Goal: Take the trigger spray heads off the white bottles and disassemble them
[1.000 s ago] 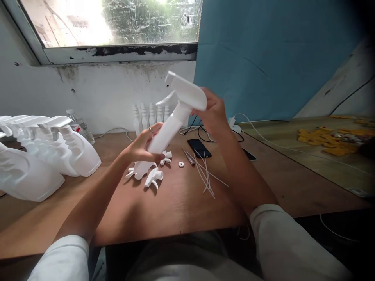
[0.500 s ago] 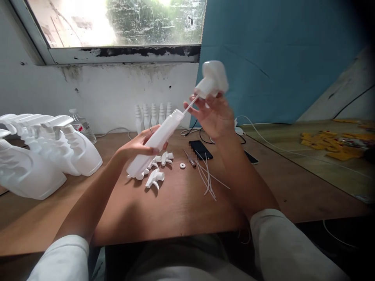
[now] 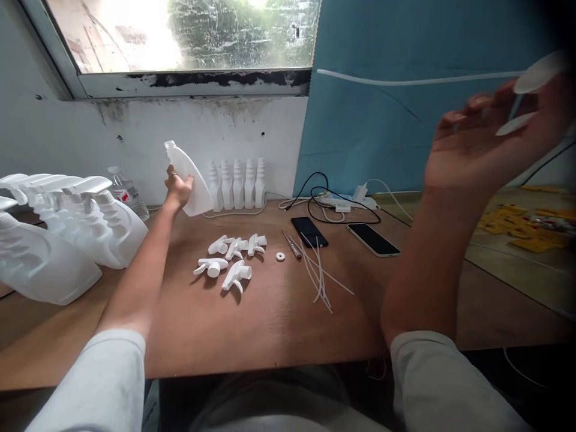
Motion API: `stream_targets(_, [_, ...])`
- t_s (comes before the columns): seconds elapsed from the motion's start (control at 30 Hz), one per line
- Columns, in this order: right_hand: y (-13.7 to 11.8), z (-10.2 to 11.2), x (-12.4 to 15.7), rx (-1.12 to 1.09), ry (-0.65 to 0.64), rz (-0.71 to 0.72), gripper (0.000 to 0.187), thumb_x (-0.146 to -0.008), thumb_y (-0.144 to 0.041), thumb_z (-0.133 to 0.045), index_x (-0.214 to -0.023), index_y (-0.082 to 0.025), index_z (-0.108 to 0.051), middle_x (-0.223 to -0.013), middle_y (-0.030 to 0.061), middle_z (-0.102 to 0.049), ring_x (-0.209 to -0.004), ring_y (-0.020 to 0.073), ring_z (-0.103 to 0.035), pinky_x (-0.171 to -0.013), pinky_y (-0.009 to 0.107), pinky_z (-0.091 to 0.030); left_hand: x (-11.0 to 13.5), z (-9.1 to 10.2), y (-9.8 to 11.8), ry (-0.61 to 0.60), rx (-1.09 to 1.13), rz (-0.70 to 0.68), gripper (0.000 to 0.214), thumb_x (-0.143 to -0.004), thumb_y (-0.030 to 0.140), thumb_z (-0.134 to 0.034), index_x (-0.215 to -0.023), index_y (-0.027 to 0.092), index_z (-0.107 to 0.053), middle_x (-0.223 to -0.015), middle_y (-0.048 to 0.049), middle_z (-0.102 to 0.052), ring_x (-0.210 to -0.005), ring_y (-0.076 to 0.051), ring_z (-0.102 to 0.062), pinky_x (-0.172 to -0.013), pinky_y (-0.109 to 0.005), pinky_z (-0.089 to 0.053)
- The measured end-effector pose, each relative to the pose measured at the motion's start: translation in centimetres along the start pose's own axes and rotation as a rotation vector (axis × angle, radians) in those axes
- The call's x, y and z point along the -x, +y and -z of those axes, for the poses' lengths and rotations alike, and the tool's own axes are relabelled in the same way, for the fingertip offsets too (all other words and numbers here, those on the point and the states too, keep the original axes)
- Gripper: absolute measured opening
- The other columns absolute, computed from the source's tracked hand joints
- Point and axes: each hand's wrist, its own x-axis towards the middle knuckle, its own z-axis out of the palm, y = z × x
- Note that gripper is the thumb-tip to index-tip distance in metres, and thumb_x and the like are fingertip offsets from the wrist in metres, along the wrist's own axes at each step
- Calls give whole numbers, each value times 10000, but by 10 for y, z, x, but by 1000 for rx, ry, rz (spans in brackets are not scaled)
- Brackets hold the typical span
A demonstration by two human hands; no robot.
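Note:
Over toward the wall, my left hand (image 3: 179, 191) is wrapped round a white plastic bottle (image 3: 194, 183), which is tilted, its open threaded neck pointing up to the left. My right hand (image 3: 490, 141) is raised at the upper right, fingers curled round a white trigger sprayer (image 3: 540, 73), only partly visible between them. From it a long white dip tube (image 3: 405, 81) reaches left across the blue sheet, clear of the bottle. Below, several loose white trigger heads (image 3: 236, 276) lie on the brown table (image 3: 270, 324), near a small white ring (image 3: 280, 257).
Several white bottles (image 3: 237, 186) line the wall. At left stand large bottles with sprayers (image 3: 112, 228) and a clear bottle (image 3: 128, 195). Thin tubes (image 3: 320, 276), a screwdriver-like tool (image 3: 292, 245), two phones (image 3: 372, 239) and cables (image 3: 344, 207) occupy the right side.
The dip tube has come out of the bottle's neck as my right hand swung up and right with the sprayer. My left hand carried the bottle left toward the wall, turning it more upright.

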Motion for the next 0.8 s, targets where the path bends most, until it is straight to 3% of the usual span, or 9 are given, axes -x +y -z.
stream_targets(0.17, [-2, 5, -4, 52, -17, 7, 327, -901, -257, -446, -641, -241, -643, -902, -33, -650, -817, 89, -667, -528, 181, -435, -18, -40, -5, 152, -140, 53, 636, -785, 268, -699, -1287, 47, -376, -1356, -274, -396, -1273, -365, -444, -1084, -444, -336])
stream_targets(0.33, [-3, 7, -5, 95, -102, 24, 268, -867, -297, -492, -683, -261, -682, -794, -57, -629, -674, 70, -610, -508, 231, -370, -20, -71, -17, 168, -172, 251, 606, -821, 287, -665, -1296, 104, -335, -1374, -268, -347, -1263, -372, -447, -1028, -486, -377])
stream_targets(0.43, [-3, 5, -5, 119, -111, 49, 222, -848, -293, -531, -682, -250, -671, -794, -60, -614, -626, 57, -561, -507, 249, -333, -18, -84, -20, 131, -178, 363, 599, -852, 256, -604, -1332, 110, -277, -1409, -280, -280, -1330, -387, -344, -1016, -531, -367])
stream_targets(0.57, [1, -1, -4, 106, -97, 55, 212, -860, -237, -518, -675, -223, -621, -789, -27, -533, -554, 51, -475, -478, 235, -295, -18, -93, -21, 64, -174, 415, 567, -841, 163, -528, -1337, 84, -264, -1421, -296, -246, -1347, -406, -285, -1017, -584, -331])
stream_targets(0.8, [13, 1, -4, 190, -200, 102, 137, -845, -289, -552, -736, -205, -549, -918, 30, -477, -601, 75, -470, -480, 241, -295, -20, -88, -30, -170, -130, 367, 575, -763, 178, -605, -1278, 99, -362, -1304, -256, -438, -1218, -339, -471, -991, -501, -390])
